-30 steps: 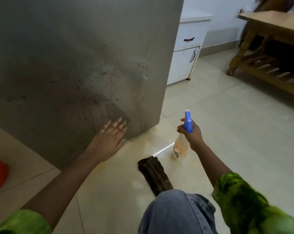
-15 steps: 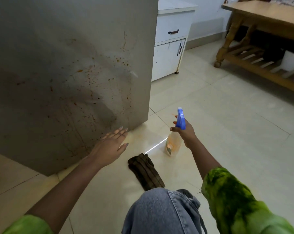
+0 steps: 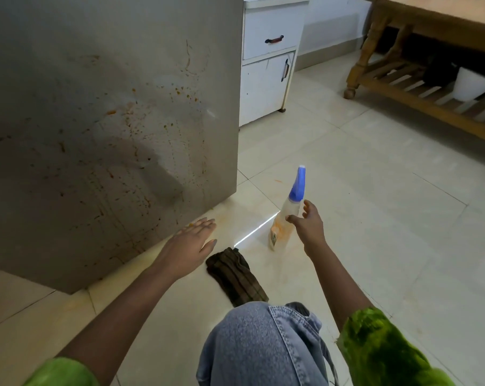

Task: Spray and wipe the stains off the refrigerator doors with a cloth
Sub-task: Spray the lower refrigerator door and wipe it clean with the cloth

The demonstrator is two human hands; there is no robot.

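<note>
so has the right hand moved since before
Yes: the right hand opened off the blue-capped clear plastic spray bottle, rightward from the grey refrigerator door.

**Fuzzy green sleeves, washed blue denim**

I wore a top with short, fuzzy green sleeves. The right sleeve [image 3: 380, 349] was mottled in bright lime and dark moss green, and the left sleeve [image 3: 60, 371] looked paler and smoother. Below them my arms were uncovered down to my left hand [image 3: 188, 246] and right hand [image 3: 309, 224]. My light blue, washed denim jeans [image 3: 252, 344] had a pale double-stitched seam over the knee, and a narrow denim strip [image 3: 328, 358] hung beside it.
</note>
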